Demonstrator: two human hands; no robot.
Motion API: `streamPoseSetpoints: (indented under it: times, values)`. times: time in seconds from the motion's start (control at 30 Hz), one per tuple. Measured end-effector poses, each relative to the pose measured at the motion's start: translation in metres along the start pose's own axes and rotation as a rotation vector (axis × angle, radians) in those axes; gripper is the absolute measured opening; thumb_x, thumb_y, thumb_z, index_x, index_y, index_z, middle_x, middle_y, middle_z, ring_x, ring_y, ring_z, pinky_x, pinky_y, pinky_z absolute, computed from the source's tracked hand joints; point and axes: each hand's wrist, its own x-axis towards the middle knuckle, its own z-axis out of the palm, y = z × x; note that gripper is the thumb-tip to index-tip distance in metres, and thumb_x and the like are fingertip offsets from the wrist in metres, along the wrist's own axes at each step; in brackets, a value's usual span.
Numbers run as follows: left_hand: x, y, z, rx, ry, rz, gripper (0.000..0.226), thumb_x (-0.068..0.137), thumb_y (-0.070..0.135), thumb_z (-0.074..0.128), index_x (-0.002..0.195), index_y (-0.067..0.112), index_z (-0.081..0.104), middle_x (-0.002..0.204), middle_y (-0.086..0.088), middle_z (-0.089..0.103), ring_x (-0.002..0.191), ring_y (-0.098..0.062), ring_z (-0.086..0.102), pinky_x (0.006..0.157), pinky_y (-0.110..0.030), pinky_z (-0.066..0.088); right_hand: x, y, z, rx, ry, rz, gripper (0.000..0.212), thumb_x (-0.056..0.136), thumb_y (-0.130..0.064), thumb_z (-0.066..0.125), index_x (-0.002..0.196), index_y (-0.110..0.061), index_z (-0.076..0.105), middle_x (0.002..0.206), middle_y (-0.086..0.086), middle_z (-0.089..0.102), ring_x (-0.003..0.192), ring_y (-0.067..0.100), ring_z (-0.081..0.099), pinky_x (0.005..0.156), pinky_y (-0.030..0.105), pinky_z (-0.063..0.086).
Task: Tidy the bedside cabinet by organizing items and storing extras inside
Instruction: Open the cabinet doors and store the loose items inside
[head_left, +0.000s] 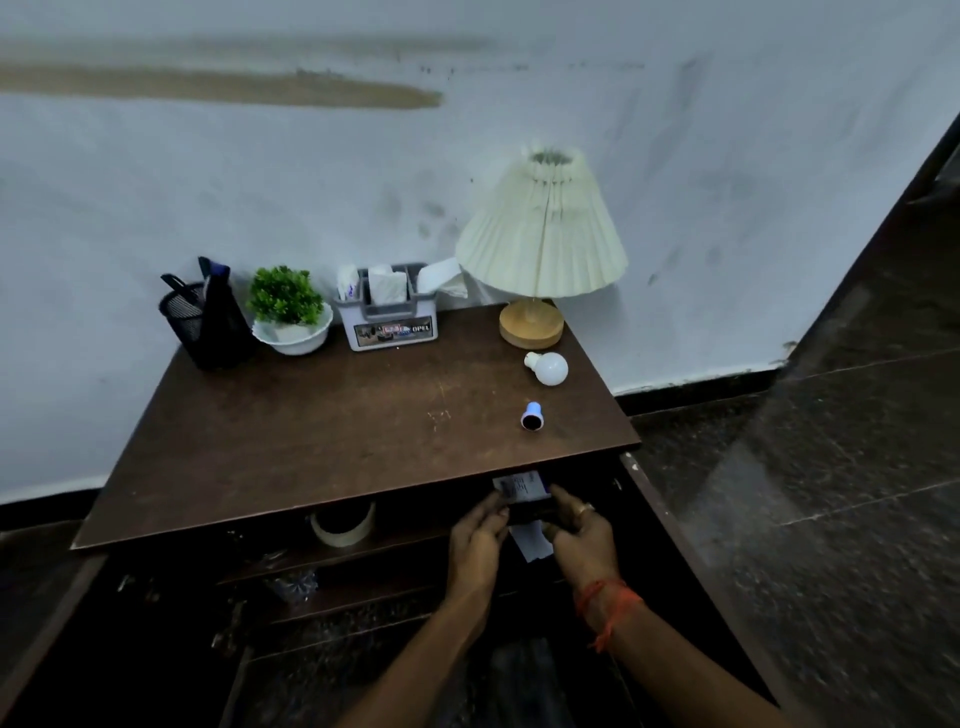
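Note:
The brown bedside cabinet (311, 426) stands against the wall with its front open. Just under the top's front edge, my left hand (475, 545) and my right hand (582, 540) together grip a small dark object with white printed paper (519, 486) on it, held inside the upper shelf. A tape roll (343, 525) lies on that shelf to the left. On the top lie a white bulb (548, 368) and a small blue-and-white adapter (531, 417).
Along the back stand a black mesh pen holder (187, 317), a green plant in a white bowl (288, 312), a grey organiser with tissues (387, 317) and a pleated lamp (540, 244). An open cabinet door (675, 530) juts out on the right. Dark stone floor lies right.

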Motion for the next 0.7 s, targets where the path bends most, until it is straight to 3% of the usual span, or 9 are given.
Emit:
streamPoseSetpoints:
  times: [0.17, 0.3, 0.4, 0.57, 0.63, 0.7]
  values:
    - [-0.043, 0.020, 0.004, 0.091, -0.076, 0.092, 0.034, 0.094, -0.005, 0.051, 0.127, -0.001, 0.058, 0.130, -0.016, 0.061, 0.113, -0.021, 0.061, 0.080, -0.014, 0.053, -0.038, -0.042, -0.011, 0.017, -0.052, -0.049, 0.047, 0.083, 0.020, 0.049, 0.123, -0.001, 0.059, 0.101, 0.001, 0.063, 0.106, 0.017, 0.058, 0.100, 0.036, 0.046]
    - [-0.064, 0.051, 0.014, 0.053, -0.113, 0.188, 0.031, 0.093, -0.004, 0.052, 0.121, 0.002, 0.063, 0.122, -0.012, 0.066, 0.112, -0.022, 0.063, 0.087, -0.021, 0.054, -0.049, -0.074, -0.014, 0.121, -0.005, -0.080, 0.035, 0.086, 0.009, 0.054, 0.112, -0.009, 0.067, 0.104, 0.003, 0.069, 0.099, 0.015, 0.064, 0.099, 0.041, 0.050]
    - [-0.063, 0.079, 0.022, 0.007, -0.118, 0.219, 0.030, 0.094, 0.003, 0.053, 0.123, 0.005, 0.063, 0.125, -0.010, 0.065, 0.117, -0.019, 0.062, 0.095, -0.025, 0.052, -0.048, -0.095, -0.015, 0.226, -0.029, -0.050, 0.033, 0.087, 0.007, 0.053, 0.110, -0.012, 0.067, 0.109, 0.010, 0.070, 0.098, 0.017, 0.065, 0.091, 0.037, 0.053]
    - [-0.045, 0.111, 0.034, -0.018, -0.094, 0.216, 0.036, 0.099, 0.012, 0.047, 0.132, 0.000, 0.054, 0.134, -0.014, 0.058, 0.126, -0.026, 0.054, 0.108, -0.035, 0.042, -0.034, -0.117, -0.015, 0.291, -0.061, -0.001, 0.025, 0.091, -0.006, 0.055, 0.110, -0.018, 0.066, 0.119, 0.006, 0.065, 0.107, 0.018, 0.061, 0.078, 0.029, 0.053]
    - [-0.036, 0.115, 0.039, -0.006, -0.101, 0.210, 0.035, 0.099, 0.014, 0.046, 0.130, 0.001, 0.055, 0.131, -0.012, 0.059, 0.123, -0.023, 0.056, 0.104, -0.031, 0.044, -0.027, -0.126, -0.011, 0.323, -0.087, 0.033, 0.025, 0.095, -0.010, 0.050, 0.117, -0.014, 0.062, 0.116, 0.005, 0.061, 0.108, 0.018, 0.057, 0.077, 0.028, 0.051]
    - [-0.027, 0.117, 0.043, 0.021, -0.132, 0.202, 0.024, 0.100, 0.016, 0.046, 0.115, 0.008, 0.063, 0.111, -0.001, 0.066, 0.097, -0.007, 0.066, 0.083, -0.016, 0.050, -0.021, -0.134, -0.006, 0.352, -0.110, 0.070, 0.022, 0.098, -0.016, 0.048, 0.116, -0.014, 0.060, 0.114, 0.004, 0.060, 0.109, 0.019, 0.056, 0.076, 0.029, 0.049]
